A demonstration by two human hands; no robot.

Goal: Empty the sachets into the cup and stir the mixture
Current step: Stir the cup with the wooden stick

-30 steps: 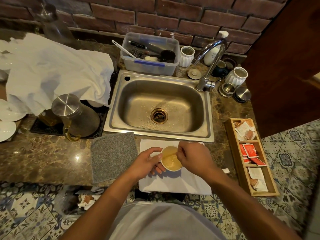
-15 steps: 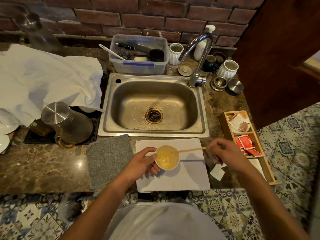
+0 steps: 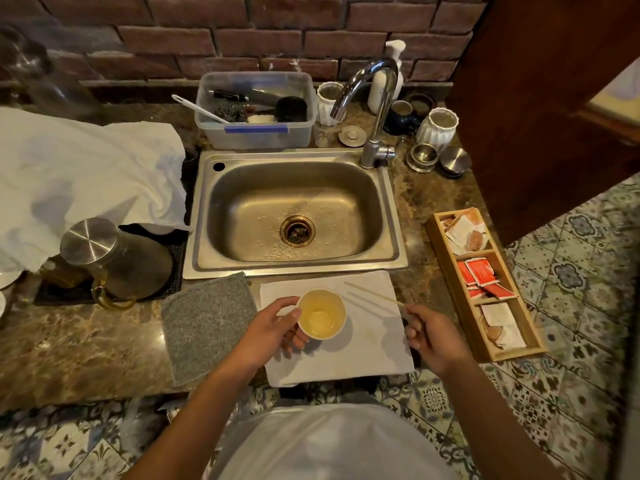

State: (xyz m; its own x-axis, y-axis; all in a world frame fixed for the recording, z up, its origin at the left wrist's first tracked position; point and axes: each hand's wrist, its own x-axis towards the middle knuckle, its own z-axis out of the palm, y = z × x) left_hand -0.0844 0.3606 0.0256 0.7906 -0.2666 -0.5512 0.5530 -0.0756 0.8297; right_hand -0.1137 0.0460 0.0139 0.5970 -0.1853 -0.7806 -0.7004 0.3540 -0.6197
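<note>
A small paper cup (image 3: 322,318) with pale yellow liquid stands on a white napkin (image 3: 374,344) in front of the sink. My left hand (image 3: 273,329) wraps its left side. My right hand (image 3: 433,336) is to the right of the cup, near the napkin's right edge. It pinches the near end of a thin wooden stir stick (image 3: 372,293). The stick slants back and left over the napkin, outside the cup. Red and white sachets (image 3: 481,277) lie in a wooden tray (image 3: 446,268) further right.
The steel sink (image 3: 294,216) and tap (image 3: 375,109) are right behind the napkin. A grey mat (image 3: 207,323) lies left of it, a lidded glass jug (image 3: 114,261) further left. A plastic tub (image 3: 256,112) and jars stand by the brick wall. A wooden door (image 3: 540,98) juts in at right.
My right hand lifted the stir stick out of the cup and carried it right. The stick now hangs low over the napkin. My left hand kept hold of the cup.
</note>
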